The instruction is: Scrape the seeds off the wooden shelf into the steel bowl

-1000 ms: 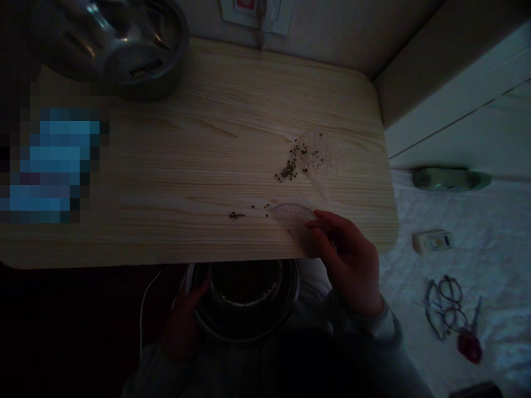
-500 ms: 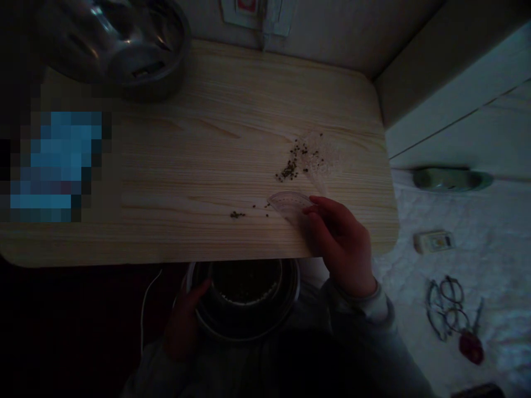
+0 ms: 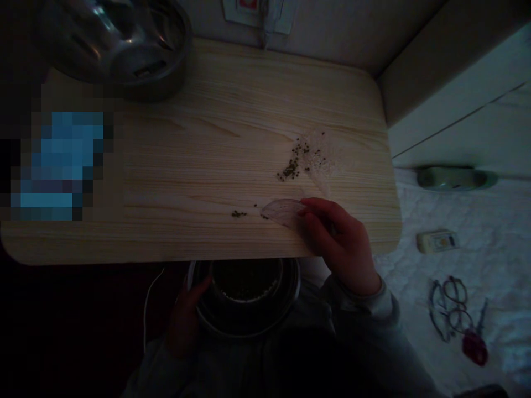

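Observation:
My right hand (image 3: 338,235) pinches a clear plastic protractor (image 3: 282,211) just above the wooden tabletop (image 3: 186,166). The protractor's left end is at a few small dark beans (image 3: 264,216). Left of it lies a small cluster of the same beans (image 3: 238,213). Farther back, a larger scatter of beans (image 3: 292,166) lies beside a crumpled clear plastic piece (image 3: 326,160). Below the table's front edge, my left hand (image 3: 186,315) grips the left rim of a metal bowl (image 3: 249,329). Dark green beans (image 3: 244,279) appear inside it, though the light is dim.
A large shiny metal basin (image 3: 136,50) stands at the back left, behind a blurred-out bright screen (image 3: 66,160). On the white quilt (image 3: 406,309) at right lie a green bottle-like item (image 3: 456,178), a small pale box (image 3: 437,241) and a coiled cord (image 3: 452,304).
My right hand has moved the protractor slightly left and tilted it, so its near end now reaches the stray beans. The left hand stays on the bowl.

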Demonstrator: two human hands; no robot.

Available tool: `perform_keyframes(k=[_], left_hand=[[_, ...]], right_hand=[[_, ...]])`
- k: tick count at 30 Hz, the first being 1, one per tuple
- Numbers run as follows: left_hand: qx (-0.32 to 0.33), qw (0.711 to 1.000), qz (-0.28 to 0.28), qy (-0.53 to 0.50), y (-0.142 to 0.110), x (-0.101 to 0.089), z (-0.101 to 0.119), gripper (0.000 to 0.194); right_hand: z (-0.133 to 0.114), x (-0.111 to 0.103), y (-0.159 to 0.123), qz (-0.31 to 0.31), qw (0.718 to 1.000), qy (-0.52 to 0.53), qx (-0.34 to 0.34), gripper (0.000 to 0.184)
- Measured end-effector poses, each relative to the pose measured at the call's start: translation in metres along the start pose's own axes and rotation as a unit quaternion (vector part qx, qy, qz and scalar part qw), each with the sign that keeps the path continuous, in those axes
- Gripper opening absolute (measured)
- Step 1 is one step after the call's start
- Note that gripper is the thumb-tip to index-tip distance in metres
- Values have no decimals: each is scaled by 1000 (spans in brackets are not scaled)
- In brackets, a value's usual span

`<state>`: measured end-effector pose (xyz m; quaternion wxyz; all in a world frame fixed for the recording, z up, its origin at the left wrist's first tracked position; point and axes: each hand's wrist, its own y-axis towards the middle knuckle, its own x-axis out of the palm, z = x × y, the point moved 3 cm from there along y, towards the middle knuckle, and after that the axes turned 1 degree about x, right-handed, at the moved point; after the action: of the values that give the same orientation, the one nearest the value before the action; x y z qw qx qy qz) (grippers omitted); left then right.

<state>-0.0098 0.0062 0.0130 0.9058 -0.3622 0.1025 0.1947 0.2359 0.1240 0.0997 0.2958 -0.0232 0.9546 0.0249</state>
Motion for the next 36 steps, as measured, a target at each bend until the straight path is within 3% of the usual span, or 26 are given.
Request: perform_keyframes(k=[22,28,30,36], left_hand=[[21,999,-18,19,-2,4,19,22],[3,1000,3,7,1,1,1,27],[-2,1000,-6,7,2,0,-3,29],[18,1000,-16,10,-1,1,10,30]], right_hand=[[-19,14,-17,-125,989,-33,-76,24],[-22,16,-20,-169,980,-24,-104,25],[-20,16,-19,-156,985,0,-77,25],[-12,14,-8,-23,998,54,-1,25]])
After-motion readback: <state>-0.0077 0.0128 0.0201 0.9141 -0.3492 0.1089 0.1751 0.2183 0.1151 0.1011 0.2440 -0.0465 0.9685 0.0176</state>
